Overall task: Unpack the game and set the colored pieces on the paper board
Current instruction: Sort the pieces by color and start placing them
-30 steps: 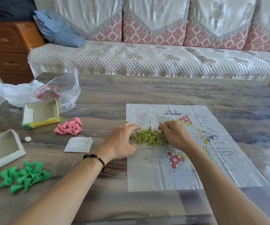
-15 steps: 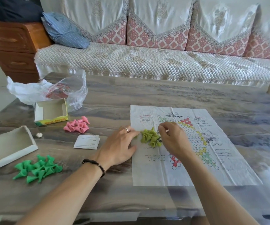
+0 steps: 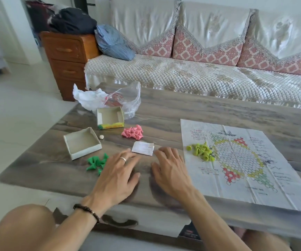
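Both relaxed, empty: left hand [image 3: 118, 175] over green pieces [image 3: 96, 162], right hand [image 3: 170, 171] beside paper board [image 3: 254, 180].

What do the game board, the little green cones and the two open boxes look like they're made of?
Game board: thin printed paper, matte, with fold creases. Green cones: probably moulded plastic, smooth and evenly coloured. Boxes: likely thin cardboard, with dull grey-beige insides and folded walls.

Bright, soft daylight, faint shadows under both hands (slight motion blur), wide-angle bending at edges.
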The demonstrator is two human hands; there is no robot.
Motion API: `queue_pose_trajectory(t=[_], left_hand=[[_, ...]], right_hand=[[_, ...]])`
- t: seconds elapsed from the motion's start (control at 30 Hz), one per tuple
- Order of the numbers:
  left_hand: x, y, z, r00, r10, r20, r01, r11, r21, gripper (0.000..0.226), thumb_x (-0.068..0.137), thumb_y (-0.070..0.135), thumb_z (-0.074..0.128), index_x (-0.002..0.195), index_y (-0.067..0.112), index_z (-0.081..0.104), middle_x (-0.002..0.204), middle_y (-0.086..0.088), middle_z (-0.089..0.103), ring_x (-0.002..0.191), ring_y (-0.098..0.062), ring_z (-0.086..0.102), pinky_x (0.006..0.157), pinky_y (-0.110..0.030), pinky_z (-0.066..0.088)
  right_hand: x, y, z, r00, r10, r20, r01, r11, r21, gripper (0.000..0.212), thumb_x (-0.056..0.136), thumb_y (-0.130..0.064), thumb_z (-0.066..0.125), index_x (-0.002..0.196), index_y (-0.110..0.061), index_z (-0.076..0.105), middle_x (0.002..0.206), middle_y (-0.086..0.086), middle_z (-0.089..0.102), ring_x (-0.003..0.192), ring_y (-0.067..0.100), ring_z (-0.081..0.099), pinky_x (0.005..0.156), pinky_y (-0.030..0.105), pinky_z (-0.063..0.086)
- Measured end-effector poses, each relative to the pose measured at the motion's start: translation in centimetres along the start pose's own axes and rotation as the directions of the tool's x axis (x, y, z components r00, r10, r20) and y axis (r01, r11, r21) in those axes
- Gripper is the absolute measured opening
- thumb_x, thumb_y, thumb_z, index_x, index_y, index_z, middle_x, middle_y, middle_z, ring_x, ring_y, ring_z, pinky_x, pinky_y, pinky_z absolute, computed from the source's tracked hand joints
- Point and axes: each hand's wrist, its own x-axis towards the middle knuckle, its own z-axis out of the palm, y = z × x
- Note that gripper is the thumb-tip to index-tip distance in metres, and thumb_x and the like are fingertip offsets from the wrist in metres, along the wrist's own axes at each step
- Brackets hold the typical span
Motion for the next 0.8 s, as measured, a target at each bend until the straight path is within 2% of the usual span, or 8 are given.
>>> queue_pose_trajectory(t=[0.1,0.2,0.3,0.37,0.47,0.53,0.67,0.8], left_hand=[[-2.1,-2.8,-1.1,0.993,-0.104,-0.051,0.104,0.995,0.004,0.054,0.079,0.037,0.050,0.126,0.011,0.057,0.123,-0.002,0.055,0.124,-0.023,0.047,0.103,-0.034,0.032],[-3.7,-5.5,-2.0,0.976,-0.211,-0.055,0.206,0.975,-0.086,0.069,0.073,0.030,0.052,0.139,0.008,0.044,0.136,-0.005,0.046,0.132,-0.023,0.038,0.110,-0.034,0.032],[-4.4,-6.9,-2.8,0.957,-0.276,0.086,0.287,0.940,-0.182,0.084,0.074,0.022,0.055,0.151,0.014,0.021,0.150,-0.006,0.030,0.139,-0.020,0.027,0.112,-0.025,0.024],[-4.0,-7.3,-2.8,0.944,-0.276,0.183,0.309,0.932,-0.188,0.088,0.078,0.025,0.057,0.153,0.019,0.011,0.155,-0.004,0.025,0.141,-0.019,0.024,0.112,-0.027,0.027],[-3.1,-7.9,-2.6,0.925,-0.284,0.250,0.336,0.921,-0.196,0.087,0.083,0.028,0.056,0.154,0.027,0.004,0.157,0.000,0.023,0.143,-0.015,0.024,0.111,-0.033,0.032],[-2.7,-8.6,-2.3,0.922,-0.288,0.260,0.344,0.916,-0.207,0.086,0.086,0.026,0.055,0.153,0.031,0.002,0.155,0.002,0.027,0.141,-0.015,0.029,0.109,-0.035,0.035],[-2.5,-9.3,-1.8,0.930,-0.258,0.262,0.321,0.917,-0.237,0.085,0.084,0.029,0.050,0.153,0.032,0.000,0.155,0.004,0.029,0.142,-0.011,0.026,0.112,-0.032,0.030],[-1.8,-9.2,-1.1,0.962,-0.208,0.177,0.237,0.958,-0.162,0.072,0.087,0.027,0.051,0.152,0.024,0.020,0.143,0.002,0.046,0.139,-0.015,0.028,0.113,-0.031,0.023]], right_hand=[[0.6,-3.1,0.7,0.997,-0.073,0.027,0.072,0.997,0.033,0.036,0.086,-0.030,0.042,0.116,-0.015,0.056,0.118,0.005,0.056,0.102,0.028,0.051,0.078,0.040,0.048],[1.3,-5.6,1.5,0.986,-0.148,0.076,0.138,0.983,0.121,0.045,0.085,-0.037,0.041,0.123,-0.015,0.050,0.121,0.004,0.053,0.108,0.026,0.048,0.089,0.040,0.045],[1.9,-7.3,2.6,0.968,-0.190,0.166,0.162,0.972,0.167,0.061,0.082,-0.048,0.052,0.135,-0.021,0.039,0.132,-0.001,0.046,0.118,0.022,0.044,0.098,0.037,0.039],[2.6,-7.9,3.3,0.961,-0.204,0.187,0.175,0.971,0.163,0.071,0.081,-0.055,0.054,0.142,-0.023,0.032,0.141,-0.003,0.039,0.127,0.021,0.038,0.103,0.038,0.035],[4.1,-8.3,3.8,0.944,-0.222,0.243,0.197,0.973,0.123,0.078,0.084,-0.058,0.051,0.148,-0.022,0.023,0.149,-0.004,0.034,0.134,0.021,0.031,0.106,0.040,0.031],[5.0,-8.3,4.2,0.933,-0.256,0.254,0.235,0.966,0.112,0.069,0.086,-0.058,0.051,0.144,-0.024,0.032,0.142,-0.004,0.044,0.127,0.022,0.037,0.100,0.040,0.035],[5.5,-8.1,5.4,0.947,-0.275,0.168,0.252,0.956,0.148,0.049,0.086,-0.055,0.050,0.126,-0.027,0.056,0.114,-0.005,0.057,0.103,0.020,0.048,0.087,0.038,0.043],[5.3,-7.4,6.0,0.965,-0.255,0.063,0.240,0.954,0.182,0.028,0.089,-0.042,0.053,0.104,-0.021,0.065,0.097,-0.003,0.057,0.088,0.019,0.051,0.077,0.036,0.047]])
